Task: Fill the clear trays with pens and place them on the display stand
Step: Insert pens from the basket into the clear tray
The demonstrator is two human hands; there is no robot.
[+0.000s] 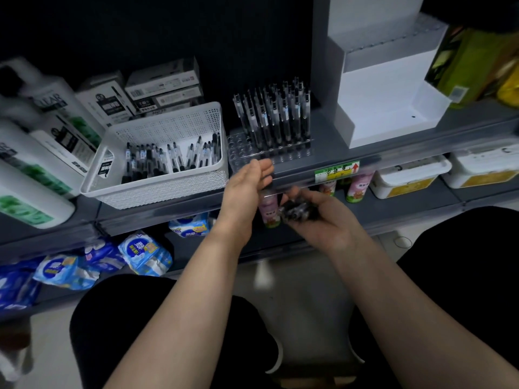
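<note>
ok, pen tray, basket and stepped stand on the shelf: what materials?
Pen tray: clear glossy hard plastic, probably acrylic; the shelf shows through its holes. Basket: white matte plastic, moulded perforated walls. Stepped stand: smooth white sheet, likely plastic or coated board; cannot tell which.

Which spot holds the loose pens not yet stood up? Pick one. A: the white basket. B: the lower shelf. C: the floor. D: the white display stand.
A: the loose pens lie in the white basket, left of the clear tray on the shelf.
</note>
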